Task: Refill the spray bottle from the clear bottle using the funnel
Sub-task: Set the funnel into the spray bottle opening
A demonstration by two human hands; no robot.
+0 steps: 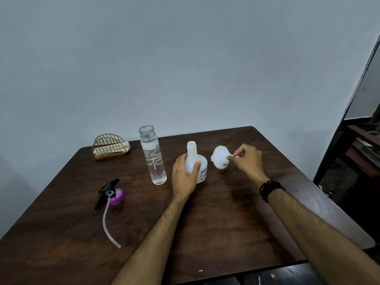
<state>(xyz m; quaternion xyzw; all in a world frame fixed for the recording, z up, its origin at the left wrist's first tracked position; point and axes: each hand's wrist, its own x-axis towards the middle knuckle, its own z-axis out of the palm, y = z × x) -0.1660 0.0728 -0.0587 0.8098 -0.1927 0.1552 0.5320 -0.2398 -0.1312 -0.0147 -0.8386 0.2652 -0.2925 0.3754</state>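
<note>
The brown counter [226,212] holds everything. The clear bottle [152,156] stands open at the back, mostly full of water, so it will likely feel heavy and slippery; grab it round the middle. Just beside it stands the white spray bottle [195,159], light and squashy, with its top off. The left hand [185,175] wraps round its body. The right hand [245,159] pinches the little white funnel [220,157] by its spout, off the counter. The funnel looks blurry, and its fingers hide the spout.
</note>
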